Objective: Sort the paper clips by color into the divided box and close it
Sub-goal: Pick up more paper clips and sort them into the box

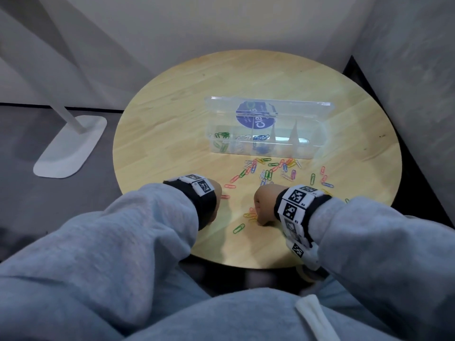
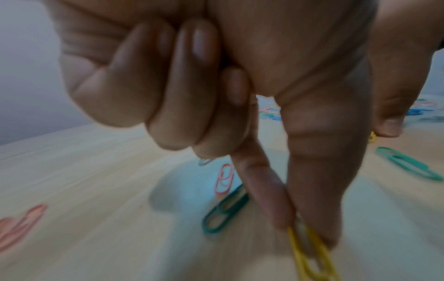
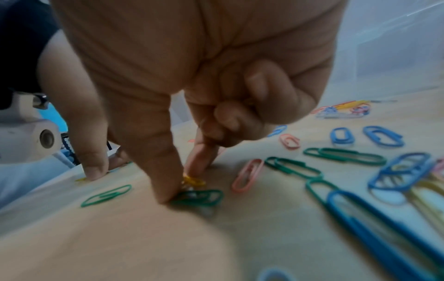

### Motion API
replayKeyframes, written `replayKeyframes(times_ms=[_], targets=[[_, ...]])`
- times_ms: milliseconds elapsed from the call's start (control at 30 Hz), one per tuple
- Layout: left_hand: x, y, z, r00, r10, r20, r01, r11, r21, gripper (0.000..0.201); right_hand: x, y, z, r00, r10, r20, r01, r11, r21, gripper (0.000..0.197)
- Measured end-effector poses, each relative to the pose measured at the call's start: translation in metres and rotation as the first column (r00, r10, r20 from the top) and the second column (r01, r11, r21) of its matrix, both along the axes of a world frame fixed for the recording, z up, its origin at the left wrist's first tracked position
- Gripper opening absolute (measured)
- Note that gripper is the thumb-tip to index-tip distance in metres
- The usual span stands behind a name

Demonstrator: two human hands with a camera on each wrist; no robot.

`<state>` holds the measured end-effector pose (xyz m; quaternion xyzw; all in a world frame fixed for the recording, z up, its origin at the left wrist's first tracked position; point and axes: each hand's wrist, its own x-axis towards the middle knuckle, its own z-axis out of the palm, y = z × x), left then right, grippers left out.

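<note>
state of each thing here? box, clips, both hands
divided box: lid open, upright behind it; green, white and blue clips in the left compartments
loose clips: scattered on the table, unsorted
left hand: pinching a yellow clip
right hand: fingertips down on clips, grip unclear

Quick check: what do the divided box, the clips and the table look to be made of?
Divided box: clear glossy plastic; see-through walls. Paper clips: probably wire with smooth coloured coating; uniform bright colours, no bare metal seen. Table: pale wood or wood-look laminate, matte; grain lines.
</note>
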<state>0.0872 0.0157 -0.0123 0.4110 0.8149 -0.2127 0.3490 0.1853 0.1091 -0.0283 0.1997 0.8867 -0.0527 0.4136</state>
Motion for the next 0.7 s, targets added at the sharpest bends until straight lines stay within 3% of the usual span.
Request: replayKeyframes(times_ms=[133, 200, 300, 367, 433, 500, 567, 633, 700], targets=[[0.001, -0.004, 0.001, 0.996, 0.009, -0.092, -0.013, 0.999, -0.036, 0.025, -0.007, 0.039, -0.064, 0.997, -0.042, 0.069, 0.037, 0.996, 0.079, 0.008], [-0.001, -0.003, 0.008, 0.996, 0.063, -0.057, -0.064, 0.998, -0.016, 0.019, 0.000, 0.034, -0.047, 0.999, -0.050, -0.012, 0.051, 0.997, 0.057, 0.010], [-0.004, 0.001, 0.016, 0.967, 0.233, 0.100, -0.246, 0.956, 0.158, 0.014, 0.011, 0.011, 0.005, 0.984, -0.150, -0.094, 0.142, 0.986, -0.083, 0.007], [-0.004, 0.006, 0.018, 0.840, 0.405, 0.362, -0.505, 0.827, 0.247, 0.017, 0.015, 0.018, 0.016, 0.953, -0.261, -0.156, 0.237, 0.959, -0.157, 0.015], [-0.003, 0.011, 0.024, 0.636, 0.511, 0.579, -0.717, 0.668, 0.198, 0.023, 0.018, 0.031, 0.019, 0.876, -0.439, -0.199, 0.372, 0.878, -0.301, 0.010], [-0.003, 0.013, 0.026, 0.456, 0.519, 0.723, -0.834, 0.532, 0.144, 0.025, 0.024, 0.044, 0.024, 0.717, -0.685, -0.130, 0.524, 0.653, -0.547, 0.009], [-0.005, 0.015, 0.025, 0.315, 0.482, 0.818, -0.895, 0.439, 0.086, 0.028, 0.030, 0.056, 0.031, 0.546, -0.834, -0.078, 0.575, 0.441, -0.689, 0.019], [-0.003, 0.016, 0.022, 0.255, 0.474, 0.843, -0.915, 0.401, 0.052, 0.038, 0.039, 0.068, 0.031, 0.460, -0.886, -0.057, 0.561, 0.340, -0.755, 0.024], [0.001, 0.023, 0.015, 0.249, 0.486, 0.838, -0.914, 0.403, 0.037, 0.047, 0.047, 0.079, 0.028, 0.418, -0.907, -0.056, 0.534, 0.295, -0.792, 0.026]])
